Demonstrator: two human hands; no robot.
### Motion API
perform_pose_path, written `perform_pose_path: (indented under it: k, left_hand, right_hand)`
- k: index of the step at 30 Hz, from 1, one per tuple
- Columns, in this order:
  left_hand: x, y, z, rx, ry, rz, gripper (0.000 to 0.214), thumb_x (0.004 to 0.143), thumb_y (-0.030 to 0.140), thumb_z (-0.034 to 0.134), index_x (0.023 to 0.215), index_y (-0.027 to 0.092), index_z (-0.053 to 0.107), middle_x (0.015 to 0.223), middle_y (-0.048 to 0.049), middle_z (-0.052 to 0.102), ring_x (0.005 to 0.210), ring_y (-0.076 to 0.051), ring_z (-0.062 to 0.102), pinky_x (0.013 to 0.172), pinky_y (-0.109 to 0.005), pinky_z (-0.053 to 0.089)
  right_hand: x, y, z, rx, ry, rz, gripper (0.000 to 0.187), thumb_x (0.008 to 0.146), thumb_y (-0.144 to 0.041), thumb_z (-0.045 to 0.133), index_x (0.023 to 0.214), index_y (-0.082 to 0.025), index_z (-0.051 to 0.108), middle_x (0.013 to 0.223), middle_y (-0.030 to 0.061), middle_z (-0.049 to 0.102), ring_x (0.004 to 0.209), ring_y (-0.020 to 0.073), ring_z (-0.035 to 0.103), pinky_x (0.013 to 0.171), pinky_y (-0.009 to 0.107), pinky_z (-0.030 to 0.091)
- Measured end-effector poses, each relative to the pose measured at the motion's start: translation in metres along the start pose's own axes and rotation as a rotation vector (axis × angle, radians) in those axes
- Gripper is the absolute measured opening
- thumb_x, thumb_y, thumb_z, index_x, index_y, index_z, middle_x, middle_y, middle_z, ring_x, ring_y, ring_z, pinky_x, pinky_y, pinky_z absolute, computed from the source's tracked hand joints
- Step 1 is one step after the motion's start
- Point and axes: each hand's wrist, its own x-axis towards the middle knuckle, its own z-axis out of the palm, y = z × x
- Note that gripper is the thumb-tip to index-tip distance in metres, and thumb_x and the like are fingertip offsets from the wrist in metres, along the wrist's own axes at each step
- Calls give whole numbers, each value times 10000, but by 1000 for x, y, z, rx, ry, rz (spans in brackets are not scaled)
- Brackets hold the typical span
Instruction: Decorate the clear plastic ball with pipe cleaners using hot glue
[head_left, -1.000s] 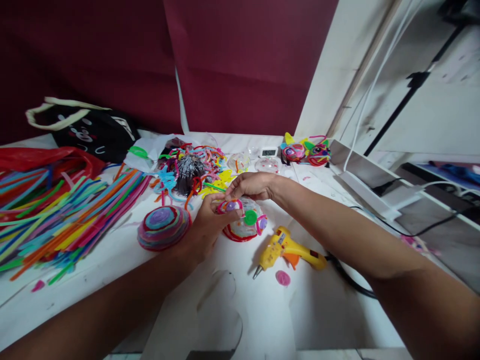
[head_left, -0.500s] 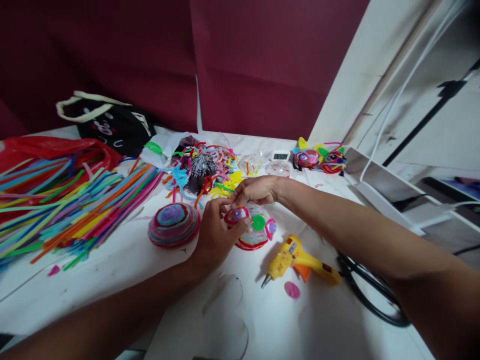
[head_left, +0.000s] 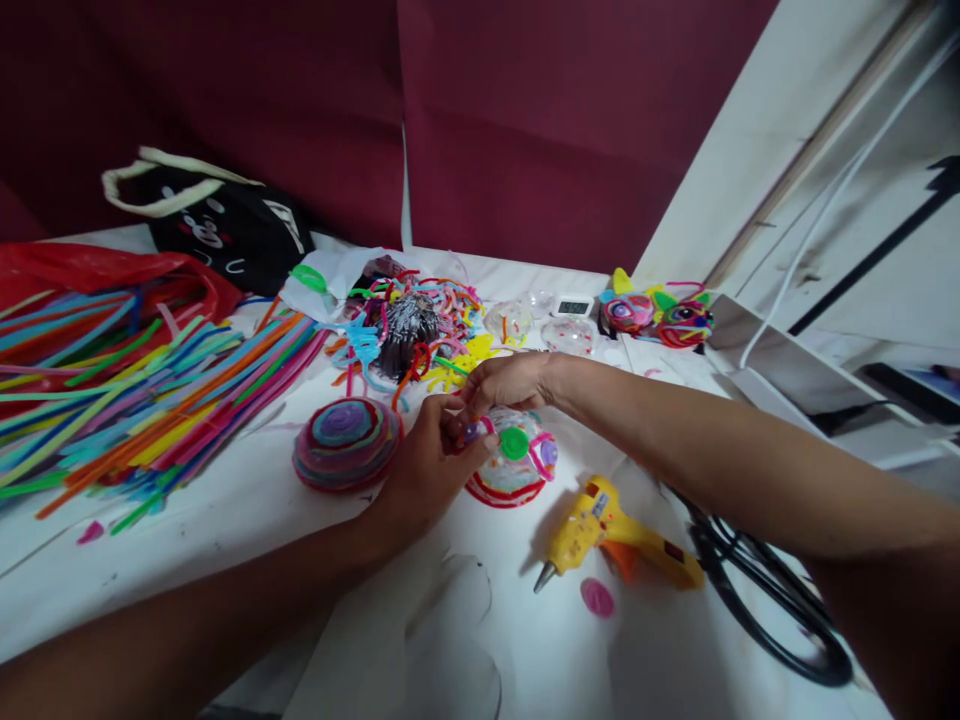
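A clear plastic dome (head_left: 514, 468) with a red rim, a green disc and pink and purple pipe-cleaner coils stands on the white table (head_left: 225, 530). My left hand (head_left: 424, 470) grips its left side, thumb pressed on a purple coil. My right hand (head_left: 506, 383) rests over the dome's top, fingers curled and pinching at the same coil. A striped dome wound in coloured pipe cleaners (head_left: 346, 443) sits just left of my left hand.
A yellow glue gun (head_left: 611, 532) lies right of the dome, its black cord (head_left: 757, 600) looping to the right, a pink disc (head_left: 598, 597) beside it. Loose pipe cleaners (head_left: 142, 400) cover the left. A tangled pile (head_left: 409, 325), finished figures (head_left: 656, 315) and a black bag (head_left: 214, 230) stand behind.
Both hands have stayed on the dome while the view shifted. The left thumb has pressed further over the purple coil, which is now mostly covered.
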Motion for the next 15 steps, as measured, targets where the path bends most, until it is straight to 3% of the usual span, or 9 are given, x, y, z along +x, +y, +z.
perform_pose_path:
  k: [3,5,12,15]
  left_hand:
    - [2,-10,0,-36,-32,-17,377,773,375,639,1038,220,422,774,52,457,706,-130,495,623,-256,394]
    - [4,-16,1,-47,-27,-19,377,779,385,641,1042,225,423,761,56,448,692,-128,495,606,-253,392]
    - [6,-23,4,-31,-12,-52,389,775,392,644,1061,229,437,741,61,444,656,-121,482,583,-252,385]
    - [8,-23,5,-24,-25,-69,396,768,387,642,1071,227,443,749,57,453,660,-121,487,576,-249,383]
  right_hand:
    - [2,3,5,-105,-103,120,209,847,-294,673,713,-139,633,637,-23,630,537,91,584,515,224,496]
    - [2,6,8,-154,-99,154,189,919,-298,579,823,-142,627,742,-20,636,591,83,586,556,227,509]
    - [-1,15,16,-132,31,130,160,915,-285,582,843,-144,607,749,-21,616,589,83,566,542,222,490]
    - [-1,23,19,-59,86,100,152,796,-140,692,731,-158,555,630,-47,582,554,83,552,505,193,447]
